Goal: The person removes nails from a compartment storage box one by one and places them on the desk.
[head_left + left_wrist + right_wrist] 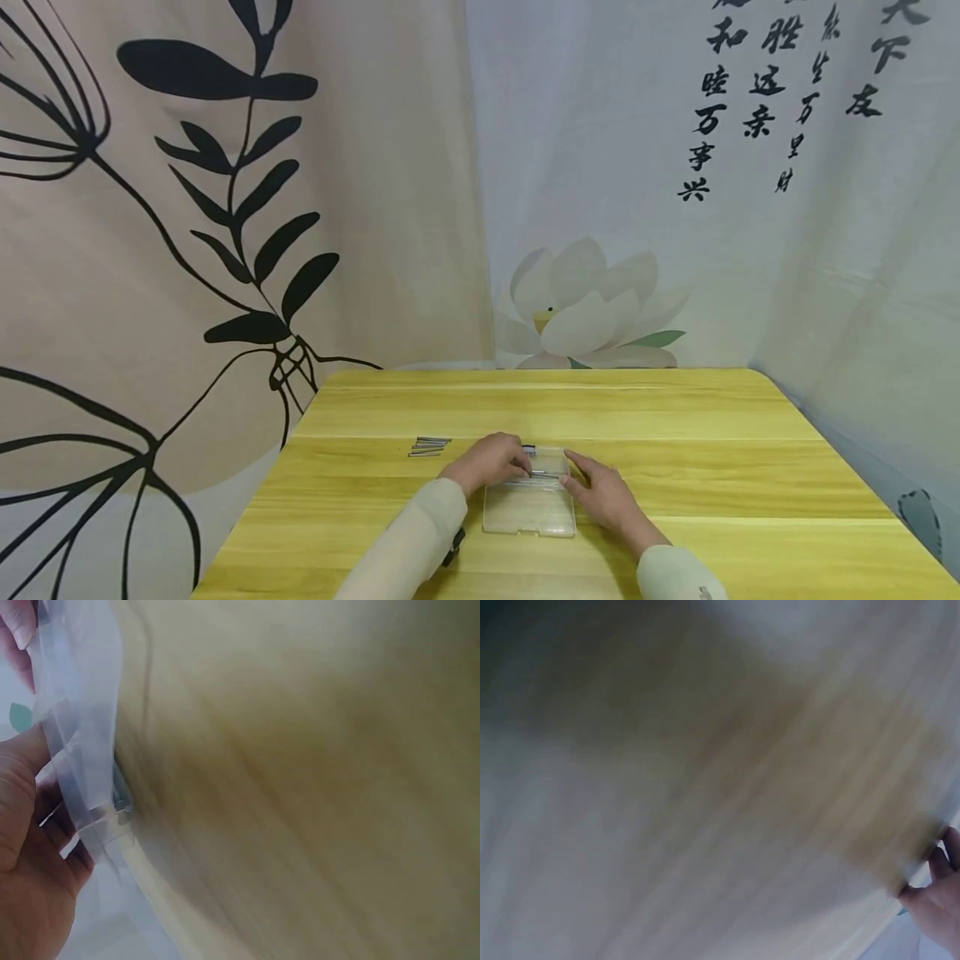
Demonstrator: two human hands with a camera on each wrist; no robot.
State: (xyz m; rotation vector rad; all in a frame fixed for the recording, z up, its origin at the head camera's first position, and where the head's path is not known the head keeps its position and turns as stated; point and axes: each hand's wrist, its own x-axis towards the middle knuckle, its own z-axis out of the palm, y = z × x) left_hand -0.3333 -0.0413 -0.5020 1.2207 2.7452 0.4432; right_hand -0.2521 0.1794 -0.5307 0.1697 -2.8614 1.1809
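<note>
A flat, clear plastic rectangular case (529, 500) lies on the yellow wooden desk (675, 450), near the front edge and slightly left of the desk's centre line. Thin metal rods (542, 474) lie across the rear part of the case.

The left hand (491, 460) rests at the rear-left corner of the case, with its fingers curled down onto the case edge. In the left wrist view, the left hand's fingers (30, 847) and thumb grip the transparent wall of the case (79, 735) (the view is blurred, so finer detail cannot be told).

The right hand (603, 493) lies along the right side of the case, fingers extended toward the rear-right corner and touching the case edge. The right wrist view shows only blurred desk surface and the fingertips (934, 900) at the lower right corner; whether this hand pinches the case cannot be told.

A small cluster of loose grey metal pins (428, 447) lies on the desk to the left of the left hand, apart from the case, toward the left edge.
</note>
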